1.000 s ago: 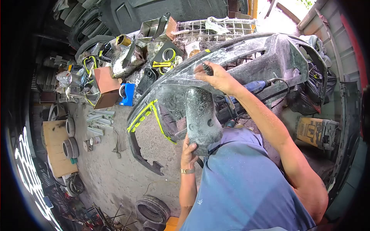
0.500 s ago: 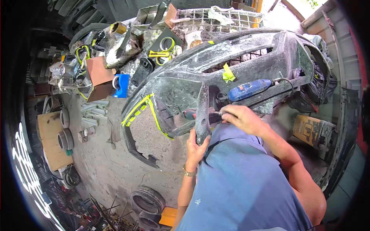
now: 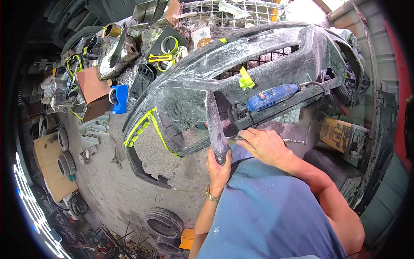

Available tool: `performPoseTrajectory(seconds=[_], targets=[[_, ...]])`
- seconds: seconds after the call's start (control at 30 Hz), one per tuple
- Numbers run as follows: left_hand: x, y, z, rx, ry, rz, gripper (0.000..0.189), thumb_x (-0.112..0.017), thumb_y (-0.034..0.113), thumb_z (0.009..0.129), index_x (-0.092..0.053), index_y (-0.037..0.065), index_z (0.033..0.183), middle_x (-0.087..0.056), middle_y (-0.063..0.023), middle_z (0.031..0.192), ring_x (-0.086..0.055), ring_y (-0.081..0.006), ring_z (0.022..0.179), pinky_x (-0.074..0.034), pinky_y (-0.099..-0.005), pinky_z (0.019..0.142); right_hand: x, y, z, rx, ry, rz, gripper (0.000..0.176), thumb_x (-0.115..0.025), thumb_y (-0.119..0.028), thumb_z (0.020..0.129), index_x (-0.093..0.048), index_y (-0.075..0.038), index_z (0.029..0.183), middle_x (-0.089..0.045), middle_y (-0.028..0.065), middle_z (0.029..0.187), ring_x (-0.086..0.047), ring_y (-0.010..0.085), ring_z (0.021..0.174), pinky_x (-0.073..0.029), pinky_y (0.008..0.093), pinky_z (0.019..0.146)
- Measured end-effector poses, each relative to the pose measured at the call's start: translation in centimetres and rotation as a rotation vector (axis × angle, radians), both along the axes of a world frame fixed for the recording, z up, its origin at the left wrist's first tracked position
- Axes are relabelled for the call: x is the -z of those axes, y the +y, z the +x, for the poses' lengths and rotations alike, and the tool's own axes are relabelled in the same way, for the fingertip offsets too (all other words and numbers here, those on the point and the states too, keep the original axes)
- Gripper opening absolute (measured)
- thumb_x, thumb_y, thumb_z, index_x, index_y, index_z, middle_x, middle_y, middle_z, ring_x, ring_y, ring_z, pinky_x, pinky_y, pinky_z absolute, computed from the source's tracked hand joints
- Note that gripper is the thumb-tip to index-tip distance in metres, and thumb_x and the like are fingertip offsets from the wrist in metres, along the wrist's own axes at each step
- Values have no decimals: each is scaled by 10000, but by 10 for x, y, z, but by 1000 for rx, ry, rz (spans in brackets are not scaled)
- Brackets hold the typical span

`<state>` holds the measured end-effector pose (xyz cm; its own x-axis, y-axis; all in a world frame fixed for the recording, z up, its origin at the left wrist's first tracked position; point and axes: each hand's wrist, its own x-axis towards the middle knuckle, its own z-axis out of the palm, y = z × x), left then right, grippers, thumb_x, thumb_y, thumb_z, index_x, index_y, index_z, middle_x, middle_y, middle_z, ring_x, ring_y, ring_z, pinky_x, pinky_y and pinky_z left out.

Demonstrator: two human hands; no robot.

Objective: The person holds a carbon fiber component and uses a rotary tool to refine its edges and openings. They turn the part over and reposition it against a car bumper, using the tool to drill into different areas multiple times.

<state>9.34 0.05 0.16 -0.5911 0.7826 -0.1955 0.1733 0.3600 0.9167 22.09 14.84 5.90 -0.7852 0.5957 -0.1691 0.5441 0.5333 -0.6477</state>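
Observation:
My left hand is wrapped round the lower end of a long, dusty dark plastic piece, which stands nearly upright before the bumper. Close on its right, my right hand has its fingers bent together; a thin metal-looking piece shows by the fingertips, but what they grip is largely hidden. A large dusty bumper lies beyond both hands, with yellow-green tape at its left corner. On the bumper rests a blue rotary tool with a flexible shaft.
Clutter at the upper left includes tape rolls, a blue dispenser and a brown board. Tyres lie on the floor at the bottom. A cardboard box and black bags are at the right.
The view has shifted, moving the bumper left and up in it. The dark piece leans more to the left. A metallic flexible shaft now shows to the right of my right hand.

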Motion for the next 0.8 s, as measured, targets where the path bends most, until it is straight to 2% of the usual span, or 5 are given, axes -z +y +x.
performPoseTrajectory(seconds=[0.13, 0.47, 0.53, 0.8], targets=[[3, -2, 0, -10, -23, -3, 391, -716, 136, 867, -537, 8, 1191, -667, -129, 967, -649, -200, 832, -505, -342, 738, 6, 4, -6, -51, 24, 52, 221, -584, -294, 927, -581, -74, 920, -636, 94, 794, -672, 294, 709, -545, 410, 574], [2, 0, 3, -11, 16, -17, 374, -713, 134, 864, -551, 9, 1176, -655, -135, 956, -652, -224, 829, -503, -347, 741, 6, 1, -9, -97, -22, 42, 230, -569, -302, 932, -578, -73, 917, -632, 96, 789, -675, 302, 703, -549, 414, 583], [2, 0, 3, -18, 58, -6, 372, -713, 135, 861, -553, 11, 1172, -652, -139, 958, -654, -240, 825, -502, -351, 743, 3, 1, -11, -82, -87, -17, 255, -577, -307, 931, -622, -74, 1024, -643, 102, 831, -663, 318, 748, -531, 438, 615], [1, 1, 6, -25, 39, -5, 372, -718, 141, 859, -550, 4, 1162, -647, -145, 954, -652, -252, 825, -502, -358, 736, -2, -2, -9, 10, -91, -201, 282, -554, -308, 951, -608, -49, 1049, -672, 162, 906, -652, 382, 829, -515, 499, 687]])
